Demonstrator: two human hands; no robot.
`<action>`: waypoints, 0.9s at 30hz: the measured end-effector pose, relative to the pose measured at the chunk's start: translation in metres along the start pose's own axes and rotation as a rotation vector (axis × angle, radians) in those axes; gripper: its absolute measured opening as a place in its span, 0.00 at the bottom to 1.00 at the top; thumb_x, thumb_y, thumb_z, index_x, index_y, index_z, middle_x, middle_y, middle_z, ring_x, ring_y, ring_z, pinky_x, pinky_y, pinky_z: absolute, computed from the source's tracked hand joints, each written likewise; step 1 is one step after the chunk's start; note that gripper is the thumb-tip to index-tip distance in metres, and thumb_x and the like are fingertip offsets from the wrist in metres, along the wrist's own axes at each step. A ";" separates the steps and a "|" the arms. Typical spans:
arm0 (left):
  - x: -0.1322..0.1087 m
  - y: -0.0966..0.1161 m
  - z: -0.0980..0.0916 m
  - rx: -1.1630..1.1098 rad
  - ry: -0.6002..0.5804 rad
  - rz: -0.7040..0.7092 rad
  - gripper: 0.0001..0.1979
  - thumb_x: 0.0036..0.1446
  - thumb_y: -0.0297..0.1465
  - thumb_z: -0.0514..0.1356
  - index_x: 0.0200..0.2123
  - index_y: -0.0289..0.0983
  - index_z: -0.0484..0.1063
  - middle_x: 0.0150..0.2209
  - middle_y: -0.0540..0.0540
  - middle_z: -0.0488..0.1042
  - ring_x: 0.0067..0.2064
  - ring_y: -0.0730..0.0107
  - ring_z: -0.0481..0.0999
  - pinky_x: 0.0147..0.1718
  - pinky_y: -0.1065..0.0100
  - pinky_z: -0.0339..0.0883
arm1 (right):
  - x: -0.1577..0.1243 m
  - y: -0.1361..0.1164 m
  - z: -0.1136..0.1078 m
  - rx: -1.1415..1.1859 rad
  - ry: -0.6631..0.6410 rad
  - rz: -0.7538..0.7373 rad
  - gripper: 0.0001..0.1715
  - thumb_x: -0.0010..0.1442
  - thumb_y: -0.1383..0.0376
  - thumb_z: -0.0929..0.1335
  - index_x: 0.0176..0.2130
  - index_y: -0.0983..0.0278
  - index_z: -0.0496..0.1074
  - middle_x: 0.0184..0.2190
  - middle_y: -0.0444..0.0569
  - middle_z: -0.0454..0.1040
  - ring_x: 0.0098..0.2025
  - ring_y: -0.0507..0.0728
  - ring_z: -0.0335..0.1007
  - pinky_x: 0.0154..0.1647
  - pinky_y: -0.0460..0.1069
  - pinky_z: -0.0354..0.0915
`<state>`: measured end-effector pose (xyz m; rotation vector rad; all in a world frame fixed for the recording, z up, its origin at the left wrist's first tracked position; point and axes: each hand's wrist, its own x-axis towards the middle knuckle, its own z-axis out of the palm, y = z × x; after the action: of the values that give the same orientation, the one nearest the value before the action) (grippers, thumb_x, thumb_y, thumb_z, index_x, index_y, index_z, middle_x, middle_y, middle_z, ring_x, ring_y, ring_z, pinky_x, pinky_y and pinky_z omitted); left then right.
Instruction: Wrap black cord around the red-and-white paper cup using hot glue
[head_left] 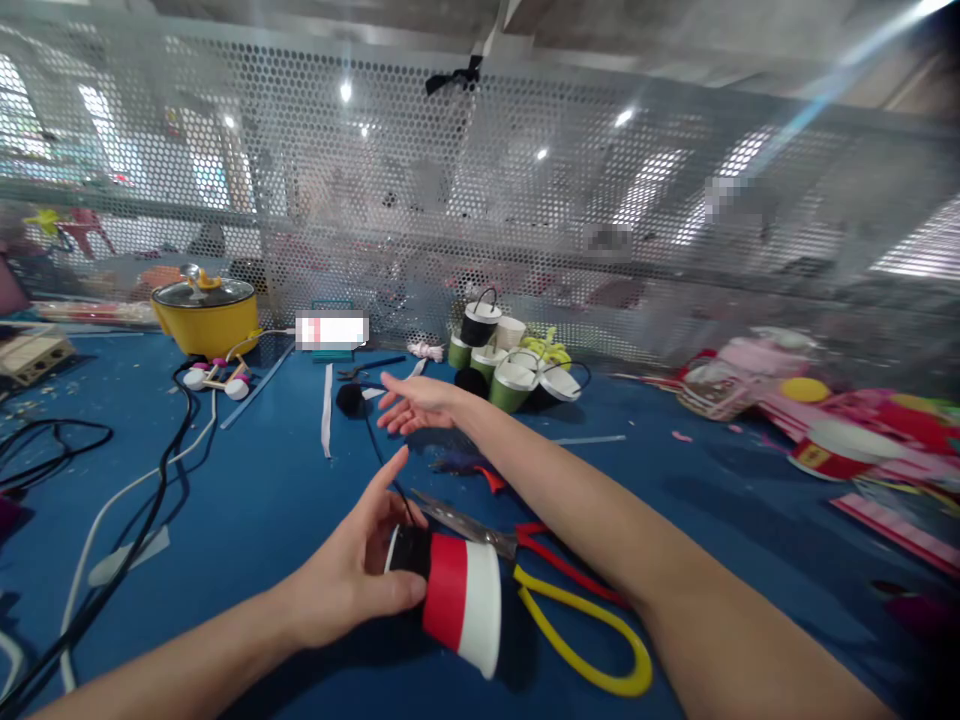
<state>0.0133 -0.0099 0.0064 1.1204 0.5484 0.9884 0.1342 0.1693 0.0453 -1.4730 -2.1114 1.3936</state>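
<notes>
My left hand [375,570] grips a paper cup [450,600] lying on its side, banded black, red and white, with its wide rim toward the right. From the cup's black end a thin dark stem [379,450] runs up to a fuzzy black pompom [349,401]. Just right of the pompom, my right hand [420,405] reaches out with fingers stretched and apart, holding nothing visible. Under my right forearm lie scissors [577,640] with one red and one yellow handle, blades pointing left beside the cup.
Small green, white and black cups [514,385] cluster by the perforated metal screen [360,180]. At left stand a yellow electric pot [206,325] and loose cables [161,465]. Pliers [371,367] and a white strip [327,410] lie mid-table. A red-and-white bowl [832,450] sits right.
</notes>
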 end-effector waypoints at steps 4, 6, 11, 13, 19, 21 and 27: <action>0.000 0.001 0.001 0.022 -0.031 -0.034 0.44 0.41 0.35 0.69 0.60 0.44 0.51 0.43 0.45 0.61 0.45 0.61 0.63 0.44 0.62 0.57 | -0.007 -0.012 0.026 -0.238 -0.032 -0.201 0.28 0.61 0.52 0.61 0.51 0.71 0.64 0.40 0.61 0.73 0.35 0.58 0.72 0.34 0.53 0.69; 0.000 0.001 0.001 0.003 -0.048 -0.047 0.43 0.40 0.35 0.69 0.58 0.44 0.54 0.43 0.45 0.61 0.44 0.62 0.63 0.43 0.62 0.58 | 0.001 -0.021 0.038 -0.380 0.009 -0.329 0.36 0.56 0.58 0.68 0.58 0.69 0.56 0.51 0.65 0.65 0.48 0.62 0.67 0.46 0.57 0.64; 0.000 -0.002 0.000 -0.041 -0.086 -0.037 0.41 0.39 0.30 0.69 0.57 0.44 0.55 0.42 0.46 0.61 0.42 0.64 0.63 0.40 0.64 0.58 | 0.027 -0.051 0.067 -0.674 -0.062 -0.591 0.42 0.47 0.70 0.71 0.60 0.61 0.58 0.62 0.58 0.49 0.62 0.69 0.46 0.59 0.62 0.47; 0.000 -0.002 0.000 -0.033 -0.098 -0.029 0.40 0.39 0.28 0.67 0.57 0.44 0.56 0.42 0.46 0.61 0.42 0.64 0.63 0.39 0.64 0.58 | 0.032 -0.062 0.080 -0.789 -0.133 -0.671 0.39 0.47 0.69 0.70 0.58 0.58 0.61 0.61 0.56 0.53 0.60 0.69 0.50 0.57 0.63 0.51; -0.001 0.003 0.003 -0.042 -0.131 -0.078 0.43 0.36 0.20 0.63 0.57 0.42 0.55 0.42 0.46 0.61 0.42 0.65 0.64 0.39 0.65 0.56 | 0.026 -0.073 0.104 -1.045 -0.254 -0.779 0.37 0.51 0.63 0.68 0.59 0.60 0.59 0.54 0.58 0.62 0.53 0.66 0.62 0.50 0.59 0.61; -0.002 0.003 0.004 -0.039 -0.142 -0.090 0.42 0.36 0.20 0.62 0.57 0.42 0.55 0.42 0.47 0.61 0.41 0.65 0.64 0.39 0.65 0.56 | 0.022 -0.072 0.108 -1.053 -0.276 -0.816 0.38 0.52 0.60 0.67 0.61 0.59 0.56 0.56 0.57 0.60 0.54 0.66 0.61 0.49 0.59 0.61; -0.006 0.002 0.005 -0.024 -0.186 -0.103 0.42 0.36 0.21 0.63 0.57 0.44 0.55 0.42 0.46 0.62 0.42 0.64 0.64 0.38 0.65 0.56 | 0.022 -0.075 0.133 -0.823 -0.380 -0.939 0.29 0.56 0.58 0.67 0.55 0.62 0.63 0.49 0.56 0.66 0.48 0.62 0.66 0.45 0.53 0.63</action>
<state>0.0133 -0.0174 0.0091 1.1380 0.4381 0.7908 -0.0063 0.1076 0.0266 -0.1318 -3.1591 0.4582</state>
